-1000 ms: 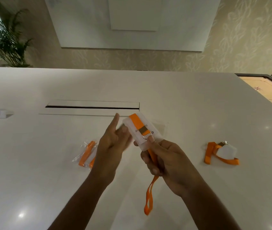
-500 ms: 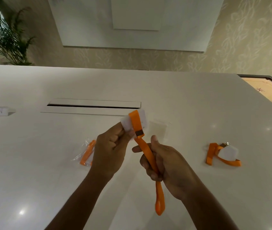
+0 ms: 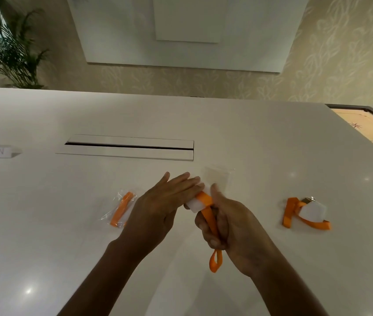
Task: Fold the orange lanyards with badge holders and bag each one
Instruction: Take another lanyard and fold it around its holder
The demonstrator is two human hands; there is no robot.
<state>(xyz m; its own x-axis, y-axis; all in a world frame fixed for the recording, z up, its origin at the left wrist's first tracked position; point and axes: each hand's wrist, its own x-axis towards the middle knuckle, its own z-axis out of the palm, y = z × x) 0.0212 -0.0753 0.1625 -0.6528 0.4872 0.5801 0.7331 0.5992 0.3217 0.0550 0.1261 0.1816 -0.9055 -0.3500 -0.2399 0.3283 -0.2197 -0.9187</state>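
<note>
Head view, centre frame: the right hand grips an orange lanyard in curled fingers, thumb on its badge holder, while the left hand lays straight fingers flat over that holder. A bagged lanyard lies at left on the white table, a loose lanyard at right, and a clear empty bag just above the hands.

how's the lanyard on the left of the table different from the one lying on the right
The left lanyard is folded into a compact bundle and sealed inside a clear bag; the right lanyard is loose and unbagged. The left lanyard's strap lies in a tight straight stack, while the right lanyard's strap sprawls in open loops with its white badge holder and metal clip exposed. Both are orange and rest on the white table, untouched by either hand.
</note>
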